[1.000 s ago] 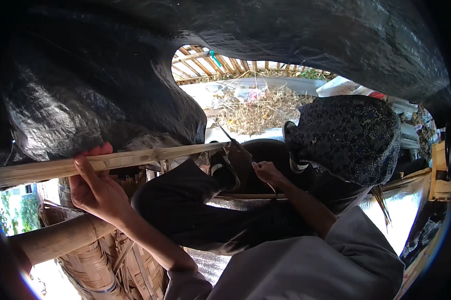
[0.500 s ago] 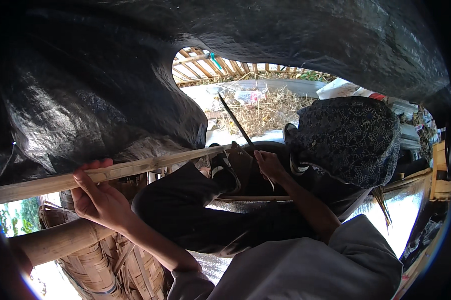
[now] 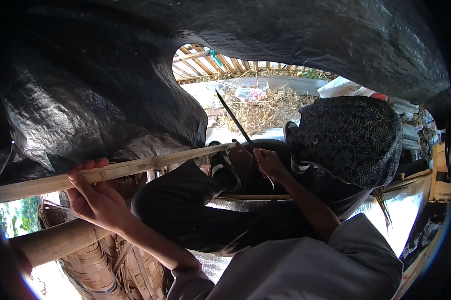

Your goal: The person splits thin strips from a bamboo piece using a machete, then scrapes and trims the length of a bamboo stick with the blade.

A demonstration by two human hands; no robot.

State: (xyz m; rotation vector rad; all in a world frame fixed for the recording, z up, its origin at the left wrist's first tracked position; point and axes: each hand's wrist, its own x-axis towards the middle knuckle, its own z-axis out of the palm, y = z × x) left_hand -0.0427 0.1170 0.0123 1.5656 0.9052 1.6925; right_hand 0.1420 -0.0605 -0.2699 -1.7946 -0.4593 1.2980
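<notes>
A long pale bamboo strip (image 3: 155, 163) slants from the left rim towards the middle. My left hand (image 3: 96, 197) grips it near its left end, thumb on the near side and fingertips beyond. Around what looks like a long, dark, pointed knife (image 3: 233, 118), my right hand (image 3: 269, 164) is closed; its slim dark length points up and away. A pale pointed piece (image 3: 272, 183) shows below that hand. The strip's far end lies just left of the knife and my right hand, by a brown flap (image 3: 241, 162) over my bent leg. Whether knife and strip touch, I cannot tell.
Black plastic sheeting (image 3: 85, 85) hangs ahead and overhead. A woven bamboo basket (image 3: 93, 265) and a thick bamboo pole (image 3: 60, 242) are at lower left. A dark patterned cloth bundle (image 3: 348, 140) sits at right. Dry straw (image 3: 270, 110) lies beyond.
My left hand has shifted slightly left along the bamboo strip. The strip's far end and the knife tip have moved only slightly.
</notes>
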